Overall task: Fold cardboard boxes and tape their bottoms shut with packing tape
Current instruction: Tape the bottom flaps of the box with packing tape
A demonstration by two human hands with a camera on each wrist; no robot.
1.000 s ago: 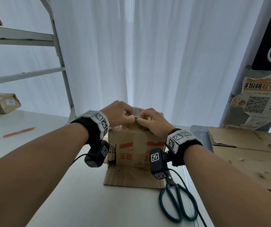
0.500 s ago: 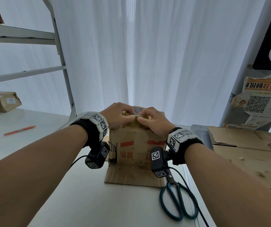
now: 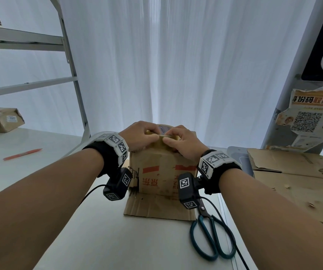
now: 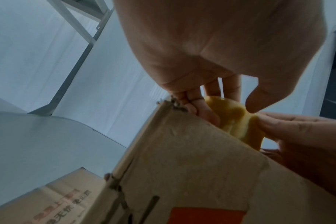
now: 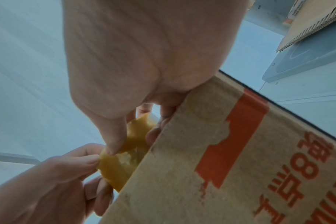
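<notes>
A brown cardboard box (image 3: 162, 172) with red print stands on the white table (image 3: 108, 240), one flap lying flat toward me. On its top sits a roll of yellowish packing tape (image 3: 163, 129). My left hand (image 3: 139, 136) grips the roll from the left, fingers curled round it (image 4: 194, 104). My right hand (image 3: 184, 141) pinches the tape (image 5: 121, 151) at the roll's near side, thumb pressing on it. The box's top face is hidden behind both hands.
Teal-handled scissors (image 3: 213, 238) lie on the table just right of the box flap. Flattened cardboard sheets (image 3: 297, 178) cover the right side. A red pen (image 3: 22, 153) and a small parcel (image 3: 2, 119) lie far left under a metal shelf frame (image 3: 75, 78).
Both hands stay on the tape roll atop the box; the fingers have shifted slightly, the right thumb and fingers now pinching the tape's edge.
</notes>
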